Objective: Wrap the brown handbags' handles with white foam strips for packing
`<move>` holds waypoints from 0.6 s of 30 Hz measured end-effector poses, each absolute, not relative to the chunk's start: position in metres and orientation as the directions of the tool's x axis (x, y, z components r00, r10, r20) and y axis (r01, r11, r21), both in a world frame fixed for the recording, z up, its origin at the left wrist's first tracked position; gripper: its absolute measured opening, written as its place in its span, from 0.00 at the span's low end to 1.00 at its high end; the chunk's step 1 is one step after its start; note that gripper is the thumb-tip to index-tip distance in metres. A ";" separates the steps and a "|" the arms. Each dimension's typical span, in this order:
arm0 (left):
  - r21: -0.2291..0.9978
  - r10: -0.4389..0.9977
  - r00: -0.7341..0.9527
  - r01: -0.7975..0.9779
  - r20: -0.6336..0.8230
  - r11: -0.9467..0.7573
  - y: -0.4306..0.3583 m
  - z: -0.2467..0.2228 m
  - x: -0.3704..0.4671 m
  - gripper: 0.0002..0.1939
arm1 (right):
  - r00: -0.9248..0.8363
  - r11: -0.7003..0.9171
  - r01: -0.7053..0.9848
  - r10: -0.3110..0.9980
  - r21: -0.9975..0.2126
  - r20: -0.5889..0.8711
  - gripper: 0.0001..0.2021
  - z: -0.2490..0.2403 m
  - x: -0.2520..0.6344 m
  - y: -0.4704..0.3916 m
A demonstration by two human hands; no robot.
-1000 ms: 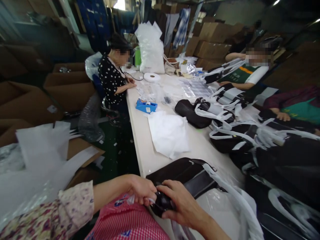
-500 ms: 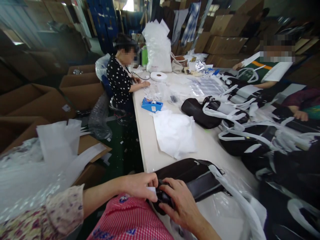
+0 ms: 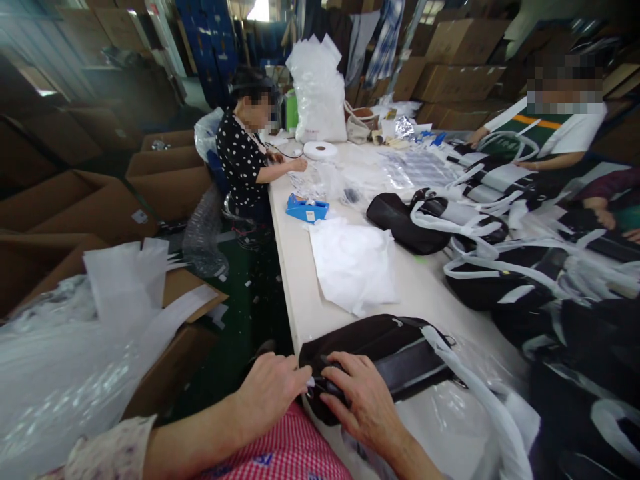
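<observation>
A black bag (image 3: 400, 367) lies at the near edge of the table, its strap wrapped in white material (image 3: 483, 400). My right hand (image 3: 365, 400) curls over the bag's near-left end and grips it between thumb and fingers. Beside that end is my left hand (image 3: 273, 390), its fingers closed in a pinch. A small white piece (image 3: 311, 382) shows at its fingertips, mostly hidden by them. Clear plastic (image 3: 445, 427) lies under the bag.
White sheets (image 3: 353, 267) and a blue tape dispenser (image 3: 307, 208) lie farther up the table (image 3: 295, 280). Several wrapped black bags (image 3: 505, 267) are heaped at right. Cartons (image 3: 170, 173) stand on the floor at left. Co-workers sit at the far left and right.
My left hand has turned and shifted slightly, its back now facing up, and the white piece is more covered. My right hand stays on the bag. The view has moved slightly.
</observation>
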State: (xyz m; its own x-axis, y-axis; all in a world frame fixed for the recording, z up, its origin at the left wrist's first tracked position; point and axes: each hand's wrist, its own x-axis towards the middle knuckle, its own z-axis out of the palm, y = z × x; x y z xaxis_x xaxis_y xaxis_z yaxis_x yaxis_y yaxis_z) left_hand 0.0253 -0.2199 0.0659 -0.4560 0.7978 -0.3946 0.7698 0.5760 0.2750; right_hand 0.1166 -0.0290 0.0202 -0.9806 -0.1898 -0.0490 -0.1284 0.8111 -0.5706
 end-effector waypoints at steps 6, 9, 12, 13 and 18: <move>0.223 0.828 -0.465 0.812 -0.313 0.540 -0.214 0.059 0.031 0.14 | -0.979 0.801 -0.162 -0.205 -0.576 -0.011 0.09 0.017 0.116 -0.030; 0.173 0.801 -0.550 0.787 -0.239 0.592 -0.217 0.059 0.031 0.22 | -0.980 0.801 -0.153 -0.198 -0.578 -0.015 0.08 0.019 0.115 -0.030; 0.181 0.758 -0.596 0.741 -0.264 0.646 -0.221 0.058 0.032 0.16 | -0.980 0.800 -0.153 -0.196 -0.580 -0.013 0.08 0.019 0.114 -0.030; 0.198 0.756 -0.590 0.735 -0.284 0.648 -0.221 0.057 0.032 0.10 | -0.980 0.800 -0.154 -0.197 -0.580 -0.010 0.08 0.019 0.114 -0.030; 0.264 0.769 -0.535 0.731 -0.350 0.629 -0.213 0.053 0.037 0.12 | -0.975 0.774 -0.186 -0.223 -0.605 0.015 0.07 0.015 0.112 -0.030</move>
State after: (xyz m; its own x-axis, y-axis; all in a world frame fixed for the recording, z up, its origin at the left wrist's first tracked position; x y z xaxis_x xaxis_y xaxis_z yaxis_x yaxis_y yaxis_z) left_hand 0.0368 -0.2132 0.0529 -0.5351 0.7687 -0.3504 0.7311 0.6292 0.2638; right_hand 0.1122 -0.0300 0.0153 -0.9747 -0.2231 0.0146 -0.1863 0.7742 -0.6049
